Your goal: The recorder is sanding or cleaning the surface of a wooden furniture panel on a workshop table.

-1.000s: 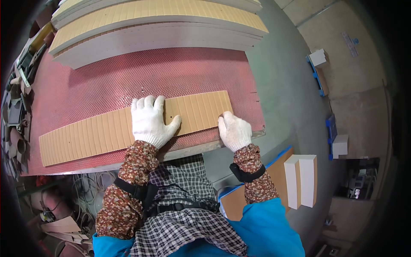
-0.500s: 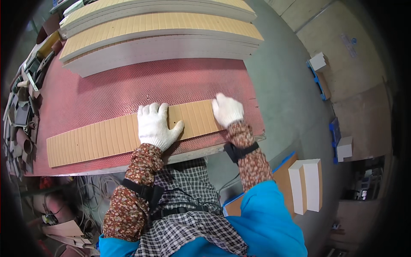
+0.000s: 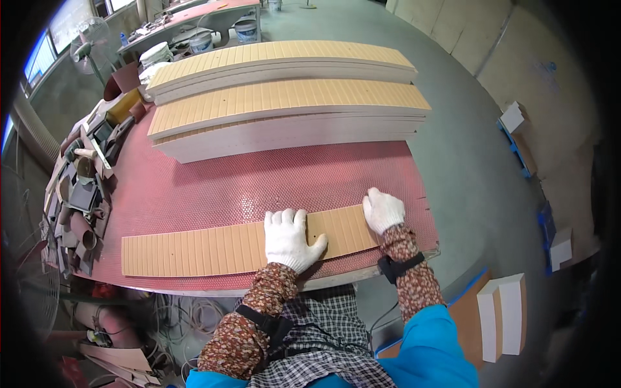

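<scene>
A long tan board with grooves across it (image 3: 194, 251) lies flat on a red mesh-textured tabletop (image 3: 220, 194), close to its near edge. My left hand (image 3: 289, 240), in a white knit glove, rests on the board right of its middle, fingers stretched forward and thumb out to the side. At the board's right end is my right hand (image 3: 384, 210), gloved the same way, with its fingers curled closed. What those fingers hold, if anything, is hidden. A small dark hole shows in the board beside my left thumb.
Two stacks of similar boards, a nearer one (image 3: 284, 103) and a farther one (image 3: 284, 58), stand across the table's far part. Sanding scraps and tubes (image 3: 81, 194) crowd the left edge. White-sided pieces (image 3: 501, 317) stand low at right. Hoses (image 3: 187, 320) lie below the table.
The view has tilted up and shifted, so the table sits lower and farther right, and the far bench shows. Both hands keep about the same places on the board.
</scene>
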A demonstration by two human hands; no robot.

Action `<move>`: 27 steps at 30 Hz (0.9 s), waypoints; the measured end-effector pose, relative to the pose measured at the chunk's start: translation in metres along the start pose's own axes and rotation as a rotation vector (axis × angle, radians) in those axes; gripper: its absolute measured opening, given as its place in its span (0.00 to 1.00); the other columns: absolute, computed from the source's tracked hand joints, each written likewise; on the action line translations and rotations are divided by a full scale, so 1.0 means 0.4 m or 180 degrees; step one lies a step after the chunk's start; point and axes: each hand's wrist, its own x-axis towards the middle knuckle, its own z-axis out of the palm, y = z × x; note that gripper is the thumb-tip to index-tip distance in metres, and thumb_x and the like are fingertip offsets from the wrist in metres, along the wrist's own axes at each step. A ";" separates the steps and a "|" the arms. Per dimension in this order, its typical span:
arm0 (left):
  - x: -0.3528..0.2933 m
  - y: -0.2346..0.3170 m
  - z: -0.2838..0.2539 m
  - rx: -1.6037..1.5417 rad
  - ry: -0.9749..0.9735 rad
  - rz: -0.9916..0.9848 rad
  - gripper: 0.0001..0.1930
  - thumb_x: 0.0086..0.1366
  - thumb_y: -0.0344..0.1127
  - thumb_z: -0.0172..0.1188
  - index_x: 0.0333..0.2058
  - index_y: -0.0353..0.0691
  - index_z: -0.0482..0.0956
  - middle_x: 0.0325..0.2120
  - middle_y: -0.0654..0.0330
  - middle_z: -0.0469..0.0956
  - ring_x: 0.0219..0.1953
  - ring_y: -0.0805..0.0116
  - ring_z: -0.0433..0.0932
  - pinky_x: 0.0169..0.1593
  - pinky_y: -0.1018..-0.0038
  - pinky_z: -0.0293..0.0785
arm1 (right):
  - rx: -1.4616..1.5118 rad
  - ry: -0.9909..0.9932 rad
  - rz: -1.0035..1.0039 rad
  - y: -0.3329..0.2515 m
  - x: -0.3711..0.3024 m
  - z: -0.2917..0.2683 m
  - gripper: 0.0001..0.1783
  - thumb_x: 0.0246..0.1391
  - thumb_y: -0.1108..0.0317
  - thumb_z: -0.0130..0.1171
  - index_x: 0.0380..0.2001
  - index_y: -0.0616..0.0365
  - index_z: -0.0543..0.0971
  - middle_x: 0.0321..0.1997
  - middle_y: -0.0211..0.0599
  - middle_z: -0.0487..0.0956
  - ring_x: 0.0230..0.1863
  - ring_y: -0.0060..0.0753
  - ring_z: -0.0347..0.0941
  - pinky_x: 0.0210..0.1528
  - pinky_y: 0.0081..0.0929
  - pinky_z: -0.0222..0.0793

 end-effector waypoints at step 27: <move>0.011 -0.020 0.005 -0.0087 0.0378 0.0094 0.34 0.55 0.57 0.68 0.50 0.33 0.80 0.44 0.48 0.78 0.54 0.48 0.74 0.69 0.47 0.59 | 0.0226 0.0292 -0.0100 0.015 -0.117 0.010 0.18 0.72 0.53 0.49 0.41 0.57 0.78 0.31 0.50 0.86 0.32 0.57 0.86 0.38 0.55 0.80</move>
